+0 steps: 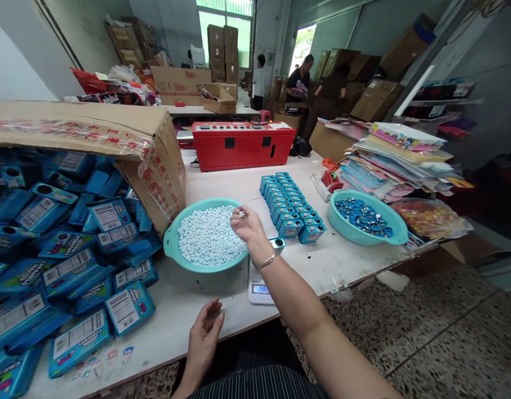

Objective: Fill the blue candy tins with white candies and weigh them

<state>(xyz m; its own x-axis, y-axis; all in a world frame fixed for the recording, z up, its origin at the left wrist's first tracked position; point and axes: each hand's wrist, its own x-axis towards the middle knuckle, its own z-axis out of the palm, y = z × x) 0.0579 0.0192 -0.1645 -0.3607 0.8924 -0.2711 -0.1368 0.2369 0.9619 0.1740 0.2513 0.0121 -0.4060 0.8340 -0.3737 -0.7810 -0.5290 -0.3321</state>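
Note:
My right hand [246, 224] is closed with its fingertips pinched on a few small pale candies [241, 213], above the right rim of a turquoise basin. That basin [171, 252] is full of pale blue-white candies [209, 235]. Beneath my right wrist, a blue tin [277, 243] stands on a white digital scale [255, 298], both partly hidden by my arm. The scale's display is lit, with its last digits covered. My left hand [204, 331] hovers by the table's front edge, fingers loosely curved and apart, holding nothing.
Left, a tipped cardboard box [166, 166] spills blue tins [126, 307]. Rows of blue tins [289, 213] stand right of centre. Another turquoise basin [366, 239] holds blue-silver lids. Behind sits a red machine [247, 148]; paper stacks [388, 160] lie right. Several people [299, 83] are farther back.

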